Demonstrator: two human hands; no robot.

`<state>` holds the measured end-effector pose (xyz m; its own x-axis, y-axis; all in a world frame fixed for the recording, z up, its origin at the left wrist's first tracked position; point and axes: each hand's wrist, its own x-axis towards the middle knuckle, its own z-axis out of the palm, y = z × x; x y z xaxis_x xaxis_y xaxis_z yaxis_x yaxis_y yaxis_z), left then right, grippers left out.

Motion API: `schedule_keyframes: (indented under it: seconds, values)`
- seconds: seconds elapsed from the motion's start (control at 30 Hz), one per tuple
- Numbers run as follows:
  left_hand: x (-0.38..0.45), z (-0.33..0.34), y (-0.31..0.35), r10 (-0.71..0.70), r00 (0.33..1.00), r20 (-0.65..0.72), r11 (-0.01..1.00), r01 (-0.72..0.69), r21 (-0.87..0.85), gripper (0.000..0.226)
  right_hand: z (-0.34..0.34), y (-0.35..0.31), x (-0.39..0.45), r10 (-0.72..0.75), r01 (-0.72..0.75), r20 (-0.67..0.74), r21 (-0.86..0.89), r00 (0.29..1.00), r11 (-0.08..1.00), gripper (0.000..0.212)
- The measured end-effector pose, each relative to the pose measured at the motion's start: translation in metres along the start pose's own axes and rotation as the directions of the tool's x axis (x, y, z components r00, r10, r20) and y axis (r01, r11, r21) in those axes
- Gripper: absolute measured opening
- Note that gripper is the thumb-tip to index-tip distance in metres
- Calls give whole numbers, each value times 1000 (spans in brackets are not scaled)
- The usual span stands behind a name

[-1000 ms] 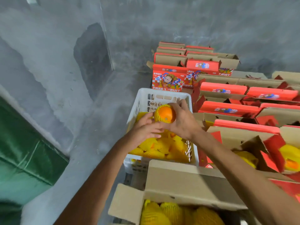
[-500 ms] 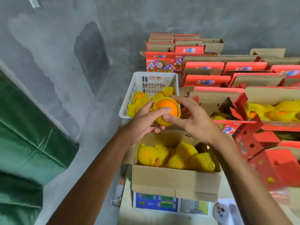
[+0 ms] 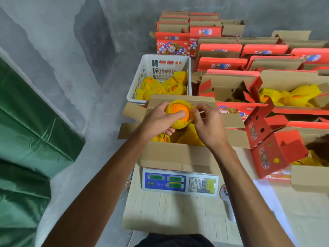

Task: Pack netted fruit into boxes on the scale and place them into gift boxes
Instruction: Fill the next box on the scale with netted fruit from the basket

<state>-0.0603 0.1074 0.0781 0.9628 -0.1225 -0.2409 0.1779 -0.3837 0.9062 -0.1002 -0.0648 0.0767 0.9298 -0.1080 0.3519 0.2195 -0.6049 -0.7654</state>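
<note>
An orange in a yellow foam net point(image 3: 179, 113) is held above the open cardboard box point(image 3: 178, 155) that stands on the scale point(image 3: 179, 182). My left hand point(image 3: 158, 122) grips the fruit from the left, thumb across the bare orange top. My right hand point(image 3: 208, 125) pinches the net's right edge. Several netted fruits point(image 3: 187, 138) lie inside the box under my hands. A white plastic basket point(image 3: 158, 77) just behind the box holds more netted fruit.
Red gift boxes point(image 3: 229, 61) stand in rows at the back and right, some open with netted fruit inside point(image 3: 288, 97). A tilted red gift box point(image 3: 267, 139) lies right of the scale. A green tarp point(image 3: 26, 139) covers the left. The scale sits on a pale wooden table point(image 3: 178, 211).
Both hands carried the netted orange from over the white basket back toward me, to above the box on the scale. The view tilted down, showing the scale's display.
</note>
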Motion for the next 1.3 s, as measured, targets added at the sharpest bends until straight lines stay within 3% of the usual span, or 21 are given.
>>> schedule_keyframes:
  seconds: [0.13,0.37,0.57,0.73,0.87,1.07,1.23,1.3]
  values:
    - [-9,4,0,23,999,-29,994,-20,106,78,5,-9,-10,-95,95,3,-92,995,991,18]
    - [-4,0,-10,-6,999,-33,998,8,58,63,10,-8,-17,-129,131,32,-81,991,988,14]
    - [7,3,-13,123,984,-126,976,-98,193,75,15,-3,-18,-153,155,38,-79,988,985,11]
    - [11,12,-18,93,984,-153,926,-29,377,79,15,8,-24,-105,111,52,-135,993,985,11]
    - [11,20,-19,152,979,-138,799,-40,600,81,8,16,-29,1,2,10,-239,1000,971,19]
    - [17,36,-15,89,986,-140,695,39,718,80,2,11,-32,10,-17,-29,-240,1000,971,19]
    - [9,32,-22,185,958,-221,741,12,671,86,-1,13,-33,46,-56,-49,-224,998,973,20]
    - [5,25,-30,251,937,-244,782,-48,622,78,0,14,-36,66,-78,-57,-228,996,971,21]
